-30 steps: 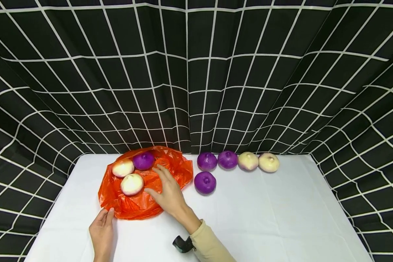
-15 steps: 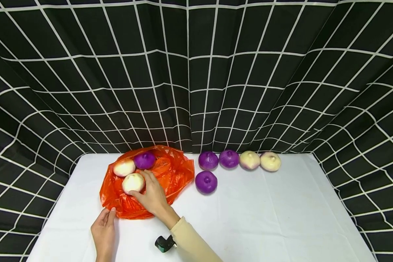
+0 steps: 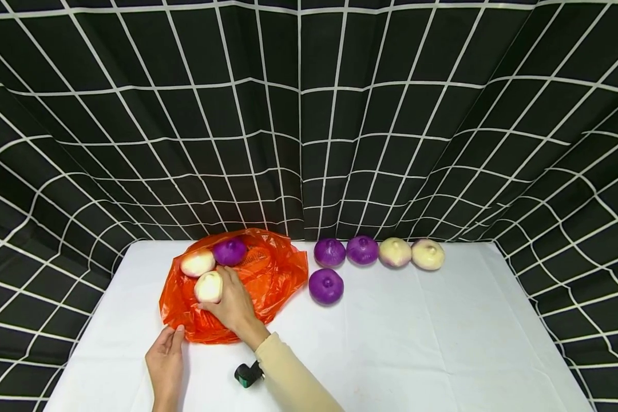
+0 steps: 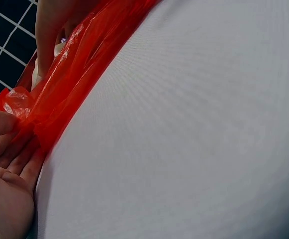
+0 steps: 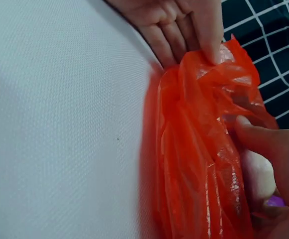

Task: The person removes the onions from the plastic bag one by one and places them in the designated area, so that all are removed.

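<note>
Scanning the head view, we find the left hand (image 3: 166,361) pinching the red bag (image 3: 268,286) at its eight-o'clock edge, presumably to steady it; the right hand (image 3: 236,304) grips a pale bulb (image 3: 208,288) at the bag's nine o'clock. Five loose bulbs (image 3: 326,286) stand outside toward three o'clock, perhaps leaving the bag room. In the left wrist view, we see the plastic pinched near nine o'clock. In the right wrist view, the gripped bulb lies at four o'clock, where our hold probably stops rolling.
</note>
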`<state>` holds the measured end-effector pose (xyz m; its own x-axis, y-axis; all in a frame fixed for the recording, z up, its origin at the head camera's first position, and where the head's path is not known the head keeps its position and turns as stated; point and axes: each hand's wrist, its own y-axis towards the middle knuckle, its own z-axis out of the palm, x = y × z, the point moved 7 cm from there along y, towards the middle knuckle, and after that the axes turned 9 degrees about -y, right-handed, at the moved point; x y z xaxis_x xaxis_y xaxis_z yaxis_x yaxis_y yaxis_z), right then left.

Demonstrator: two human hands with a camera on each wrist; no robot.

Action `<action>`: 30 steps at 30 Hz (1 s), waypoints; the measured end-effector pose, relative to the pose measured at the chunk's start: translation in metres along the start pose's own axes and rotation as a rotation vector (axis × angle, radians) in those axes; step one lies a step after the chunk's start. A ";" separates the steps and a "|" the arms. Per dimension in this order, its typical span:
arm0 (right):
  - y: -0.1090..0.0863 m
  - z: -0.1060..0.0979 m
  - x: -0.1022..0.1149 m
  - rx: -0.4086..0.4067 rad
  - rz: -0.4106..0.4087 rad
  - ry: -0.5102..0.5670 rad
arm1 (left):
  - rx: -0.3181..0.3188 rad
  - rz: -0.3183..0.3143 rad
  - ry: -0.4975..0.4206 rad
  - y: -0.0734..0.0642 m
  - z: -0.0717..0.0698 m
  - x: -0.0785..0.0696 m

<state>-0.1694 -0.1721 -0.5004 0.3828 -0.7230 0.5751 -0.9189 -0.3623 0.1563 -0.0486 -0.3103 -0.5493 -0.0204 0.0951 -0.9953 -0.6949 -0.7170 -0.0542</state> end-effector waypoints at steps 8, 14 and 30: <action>-0.002 -0.004 -0.008 0.007 0.007 0.019 | -0.004 0.001 -0.006 -0.002 0.002 0.000; -0.005 -0.013 -0.008 -0.016 -0.006 0.066 | -0.011 -0.003 0.013 -0.001 0.001 -0.003; -0.032 -0.057 -0.021 -0.063 -0.052 0.157 | -0.008 -0.014 0.061 -0.001 0.001 -0.003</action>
<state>-0.1536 -0.1117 -0.4716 0.4152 -0.6015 0.6825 -0.9042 -0.3557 0.2365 -0.0487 -0.3098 -0.5466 0.0338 0.0631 -0.9974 -0.6891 -0.7214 -0.0691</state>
